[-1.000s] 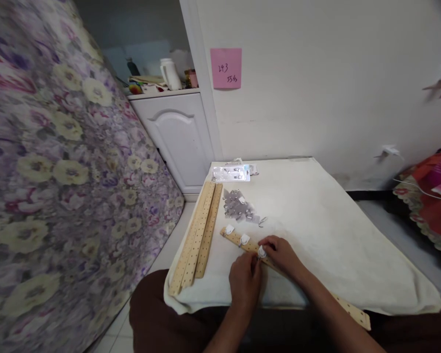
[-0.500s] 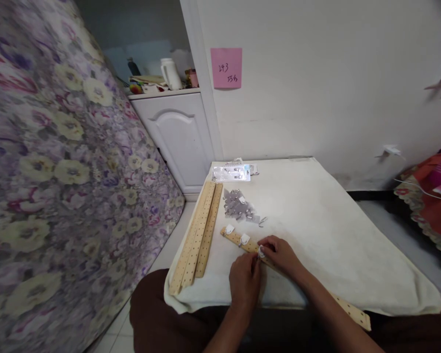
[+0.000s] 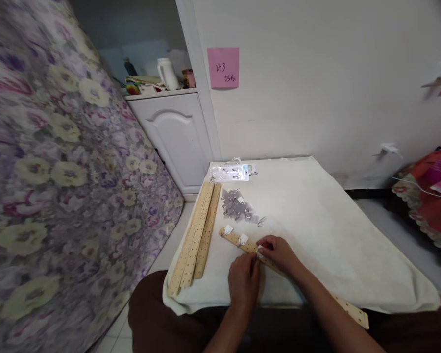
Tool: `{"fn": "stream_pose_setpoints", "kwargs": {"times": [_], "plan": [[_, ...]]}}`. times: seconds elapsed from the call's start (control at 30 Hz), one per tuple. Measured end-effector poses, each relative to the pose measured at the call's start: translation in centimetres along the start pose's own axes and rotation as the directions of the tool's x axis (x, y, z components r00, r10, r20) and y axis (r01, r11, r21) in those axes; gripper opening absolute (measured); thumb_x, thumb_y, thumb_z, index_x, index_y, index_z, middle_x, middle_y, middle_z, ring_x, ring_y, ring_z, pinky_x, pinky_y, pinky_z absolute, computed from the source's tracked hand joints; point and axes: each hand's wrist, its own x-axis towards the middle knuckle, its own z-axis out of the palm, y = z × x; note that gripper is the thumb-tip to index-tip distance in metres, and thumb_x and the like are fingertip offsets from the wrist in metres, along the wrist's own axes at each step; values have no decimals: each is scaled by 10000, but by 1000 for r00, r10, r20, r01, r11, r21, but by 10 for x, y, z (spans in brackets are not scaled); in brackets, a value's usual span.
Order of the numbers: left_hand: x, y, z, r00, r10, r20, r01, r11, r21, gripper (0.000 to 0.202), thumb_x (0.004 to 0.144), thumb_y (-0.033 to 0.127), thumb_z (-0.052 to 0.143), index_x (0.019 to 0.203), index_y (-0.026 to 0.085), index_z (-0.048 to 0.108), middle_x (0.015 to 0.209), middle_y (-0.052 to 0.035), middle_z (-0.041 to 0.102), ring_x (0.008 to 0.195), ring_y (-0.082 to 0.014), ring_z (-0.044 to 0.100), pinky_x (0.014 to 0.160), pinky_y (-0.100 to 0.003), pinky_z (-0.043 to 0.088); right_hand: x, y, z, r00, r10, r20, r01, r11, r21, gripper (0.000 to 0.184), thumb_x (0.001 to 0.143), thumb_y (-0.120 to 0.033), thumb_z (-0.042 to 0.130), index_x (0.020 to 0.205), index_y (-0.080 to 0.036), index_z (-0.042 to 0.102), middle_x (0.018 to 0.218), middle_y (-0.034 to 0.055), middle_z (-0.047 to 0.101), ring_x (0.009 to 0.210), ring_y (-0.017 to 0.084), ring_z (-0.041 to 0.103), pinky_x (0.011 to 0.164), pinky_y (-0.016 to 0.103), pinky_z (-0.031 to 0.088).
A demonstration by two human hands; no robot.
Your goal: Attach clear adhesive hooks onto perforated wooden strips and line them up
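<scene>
A perforated wooden strip (image 3: 248,246) lies slantwise on the cloth, its near end passing under my right forearm. Two white tags, one at the far end (image 3: 228,229) and another beside it (image 3: 243,239), are fixed to it by what look like small metal clasps. Further along, the fingertips of my right hand (image 3: 278,251) pinch a third white tag (image 3: 259,252) at the strip. My left hand (image 3: 243,278) is closed against the strip's near edge, just below that tag. Its fingertips hide whatever they grip.
Several more perforated strips (image 3: 195,235) lie along the table's left side. Beyond my hands is a pile of small clear packets with metal pieces (image 3: 236,206), with a loose metal piece (image 3: 261,221) beside it. Clear blister packs (image 3: 230,173) lie at the back of the cloth-covered table (image 3: 316,225).
Both hands stay at the same spot on the strip, with only slight finger movement. The whole view has shifted a little.
</scene>
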Motion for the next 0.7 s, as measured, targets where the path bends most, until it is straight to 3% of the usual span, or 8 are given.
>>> {"fn": "stream_pose_setpoints", "kwargs": {"times": [0.7], "plan": [[0, 1, -2, 999, -34, -6, 34, 999, -12, 192, 844, 267, 481, 992, 230, 598, 821, -16, 642, 783, -195, 568, 716, -309, 409, -2, 2, -2, 999, -38, -3, 38, 991, 132, 278, 746, -307, 555, 936, -137, 668, 787, 55, 699, 729, 196, 639, 686, 296, 484]]}}
